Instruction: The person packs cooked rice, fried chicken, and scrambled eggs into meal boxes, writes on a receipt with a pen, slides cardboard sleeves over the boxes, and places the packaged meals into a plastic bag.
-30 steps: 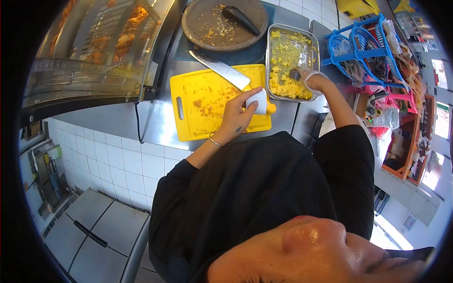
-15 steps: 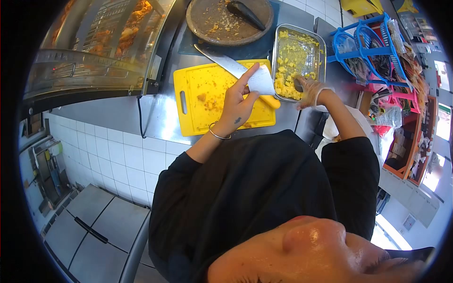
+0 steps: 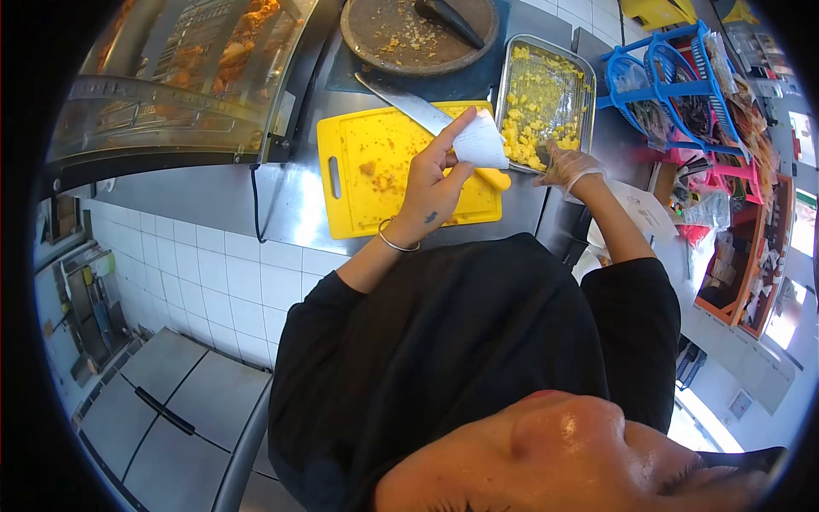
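Note:
My left hand point(image 3: 429, 189), with a bracelet at the wrist, pinches a white slip of paper point(image 3: 481, 143) with faint lines on it between thumb and fingers, above a yellow cutting board point(image 3: 367, 200). My right hand point(image 3: 573, 168) wears a clear plastic glove. Its fingers are closed at the near end of a metal tray point(image 3: 590, 102), around a small dark-grey object point(image 3: 543, 154) whose kind is unclear. Yellow chopped pieces point(image 3: 522, 141) lie in the tray, thickest near that hand. A large knife point(image 3: 405, 102) lies across the board, its yellow handle point(image 3: 495, 178) partly behind the paper.
A wide stone mortar point(image 3: 384, 43) with a dark pestle point(image 3: 450, 23) stands beyond the board. At the left is a glass-fronted cabinet point(image 3: 171, 111) of fried food. Blue plastic baskets point(image 3: 674, 90) sit on the right, with a white paper sheet point(image 3: 640, 213) nearer me.
The view has shifted slightly. My right hand stays at the tray's near end with its fingers curled around the dark object. My left hand keeps hold of the paper.

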### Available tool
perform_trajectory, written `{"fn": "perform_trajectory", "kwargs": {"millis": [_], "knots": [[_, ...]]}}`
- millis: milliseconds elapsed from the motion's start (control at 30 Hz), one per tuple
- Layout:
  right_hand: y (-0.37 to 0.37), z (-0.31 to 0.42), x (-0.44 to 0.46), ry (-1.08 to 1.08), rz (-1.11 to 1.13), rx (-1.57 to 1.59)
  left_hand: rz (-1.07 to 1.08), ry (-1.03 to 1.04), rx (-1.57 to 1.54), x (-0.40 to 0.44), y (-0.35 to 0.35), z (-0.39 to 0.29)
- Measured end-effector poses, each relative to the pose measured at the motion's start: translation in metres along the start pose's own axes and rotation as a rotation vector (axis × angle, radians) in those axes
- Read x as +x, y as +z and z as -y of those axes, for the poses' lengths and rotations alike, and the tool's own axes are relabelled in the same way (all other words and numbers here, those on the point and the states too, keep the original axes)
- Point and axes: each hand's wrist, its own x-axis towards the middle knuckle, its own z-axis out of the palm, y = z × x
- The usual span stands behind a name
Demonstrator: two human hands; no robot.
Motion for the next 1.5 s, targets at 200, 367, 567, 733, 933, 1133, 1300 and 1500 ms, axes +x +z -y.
{"fn": "perform_trajectory", "kwargs": {"millis": [200, 367, 567, 733, 933, 1133, 1300, 1500], "knots": [[0.011, -0.008, 0.005, 0.040, -0.087, 0.049, -0.004, -0.016, 0.022, -0.001, -0.001, 0.007], [0.002, -0.033, 0.009, -0.101, -0.010, 0.158, 0.010, -0.023, 0.020, 0.000, 0.002, 0.009], [0.004, -0.057, 0.021, -0.216, -0.114, 0.319, 0.015, -0.044, 0.028, 0.000, 0.004, 0.008], [0.019, -0.087, 0.052, -0.204, -0.137, 0.580, 0.014, -0.048, 0.021, 0.001, 0.007, 0.008], [-0.006, -0.088, 0.016, -0.109, -0.194, 0.646, 0.023, -0.061, 0.038, 0.001, 0.007, 0.012], [0.000, -0.133, -0.063, -0.212, -0.015, 0.752, 0.025, -0.085, 0.090, 0.001, 0.011, 0.011], [-0.014, -0.100, -0.154, 0.056, 0.039, 0.291, 0.042, -0.118, 0.031, 0.002, 0.011, 0.016], [0.094, -0.124, -0.115, 0.325, -0.135, 0.176, 0.070, -0.141, 0.029, 0.006, 0.016, 0.021]]}}
